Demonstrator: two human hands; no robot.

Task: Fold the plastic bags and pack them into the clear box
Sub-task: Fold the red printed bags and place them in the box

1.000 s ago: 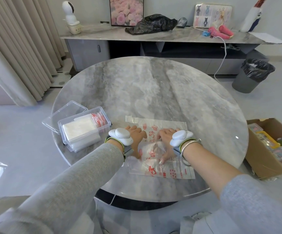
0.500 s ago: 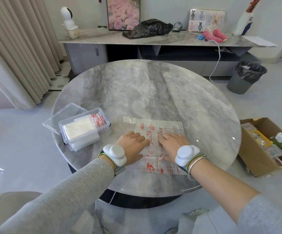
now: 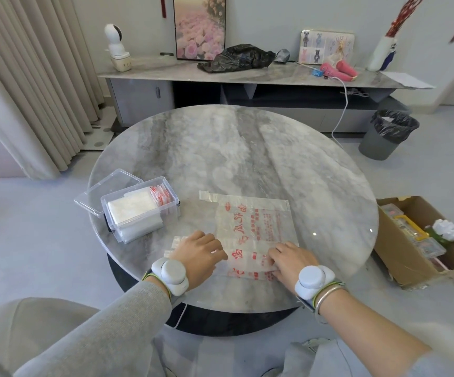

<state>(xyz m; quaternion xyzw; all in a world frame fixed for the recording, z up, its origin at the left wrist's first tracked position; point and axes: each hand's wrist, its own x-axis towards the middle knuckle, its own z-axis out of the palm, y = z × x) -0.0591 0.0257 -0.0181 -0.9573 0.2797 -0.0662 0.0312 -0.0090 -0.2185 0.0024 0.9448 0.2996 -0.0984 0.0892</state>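
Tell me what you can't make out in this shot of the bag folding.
Head view only:
Red print on the plastic bag: too small and blurred to read.
Bag's near edge: covered by the left hand and right hand.
Right hand: pinching or pressing, unclear; its own fingers hide it.
Folded bags in the clear box: count unclear, stack blurs together.

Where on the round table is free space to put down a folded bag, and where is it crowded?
Free: the far half of the table beyond the plastic bag, and the strip right of it. Crowded: near left, with clear box, lid, left hand and right hand on the bag.
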